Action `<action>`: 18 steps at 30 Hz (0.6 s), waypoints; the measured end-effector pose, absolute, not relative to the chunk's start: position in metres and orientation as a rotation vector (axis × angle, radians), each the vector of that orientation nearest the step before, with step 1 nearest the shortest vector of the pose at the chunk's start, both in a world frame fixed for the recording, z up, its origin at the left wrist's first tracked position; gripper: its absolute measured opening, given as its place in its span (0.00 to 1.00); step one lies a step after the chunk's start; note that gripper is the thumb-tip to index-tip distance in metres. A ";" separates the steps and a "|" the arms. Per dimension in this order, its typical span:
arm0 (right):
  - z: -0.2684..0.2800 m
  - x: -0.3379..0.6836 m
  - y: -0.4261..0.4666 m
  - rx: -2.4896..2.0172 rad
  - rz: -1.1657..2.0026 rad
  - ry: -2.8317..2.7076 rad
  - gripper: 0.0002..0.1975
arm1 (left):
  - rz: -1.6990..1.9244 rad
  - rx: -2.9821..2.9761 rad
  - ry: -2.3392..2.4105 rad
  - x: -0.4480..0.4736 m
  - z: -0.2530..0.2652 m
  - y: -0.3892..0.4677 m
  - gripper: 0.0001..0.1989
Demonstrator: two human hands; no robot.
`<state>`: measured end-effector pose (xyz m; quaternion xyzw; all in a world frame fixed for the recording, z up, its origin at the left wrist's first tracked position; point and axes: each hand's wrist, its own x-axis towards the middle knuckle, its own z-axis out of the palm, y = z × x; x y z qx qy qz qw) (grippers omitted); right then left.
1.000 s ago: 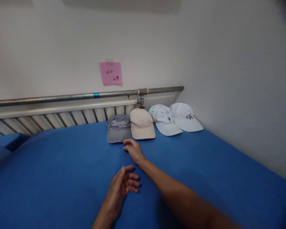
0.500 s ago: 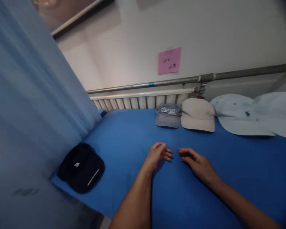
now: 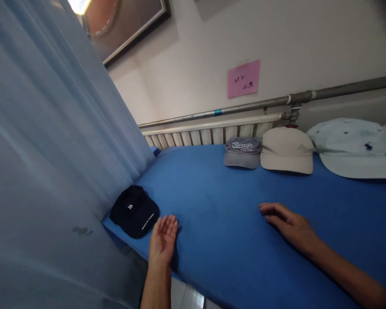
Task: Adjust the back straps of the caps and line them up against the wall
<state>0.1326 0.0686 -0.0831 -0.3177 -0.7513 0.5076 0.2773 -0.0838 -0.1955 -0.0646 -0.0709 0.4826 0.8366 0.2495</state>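
Note:
My left hand [image 3: 163, 238] is open, palm turned up, beside the brim of a black baseball cap [image 3: 131, 210] with small white lettering. Whether its fingertips touch that brim I cannot tell. Over the blue-covered bed [image 3: 206, 189], my right hand [image 3: 287, 223] is held with its fingers loosely curved and apart from the thumb, nothing in it. Along the wall side stand a grey cap [image 3: 242, 159] with white script, a beige cap [image 3: 286, 148] and a pale cap [image 3: 350, 141] with a small dark emblem. Another pale cap is cut off at the right edge.
A light blue curtain [image 3: 64, 141] hangs along the left side, by the black cap. Behind the caps run a radiator [image 3: 196, 136] and a metal pipe [image 3: 254, 106]. A pink note [image 3: 243, 79] and a framed picture [image 3: 131, 25] are on the wall.
My left hand has moved left, away from my right hand, to the black cap, and its palm has turned up. The view has shifted a little to the left.

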 end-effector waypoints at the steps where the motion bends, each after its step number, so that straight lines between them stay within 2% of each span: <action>1: -0.083 0.133 0.068 -0.844 1.354 -2.021 0.11 | 2.317 -0.261 1.265 -0.088 -0.065 -0.205 0.08; 5: -0.080 0.134 0.065 -0.825 1.338 -2.044 0.10 | 2.505 -0.588 0.971 -0.111 -0.068 -0.229 0.17; 9: -0.074 0.140 0.059 -0.849 1.346 -2.064 0.09 | 2.612 -0.641 0.942 -0.131 -0.070 -0.232 0.08; 11: -0.071 0.144 0.056 -0.835 1.362 -2.065 0.08 | 2.632 -0.624 0.936 -0.132 -0.068 -0.227 0.09; 16: -0.068 0.153 0.057 -0.871 1.559 -1.944 0.09 | 2.449 -0.354 1.012 -0.105 -0.062 -0.190 0.13; 18: -0.068 0.158 0.062 -0.901 1.692 -1.817 0.11 | 2.307 -0.158 1.076 -0.087 -0.060 -0.167 0.11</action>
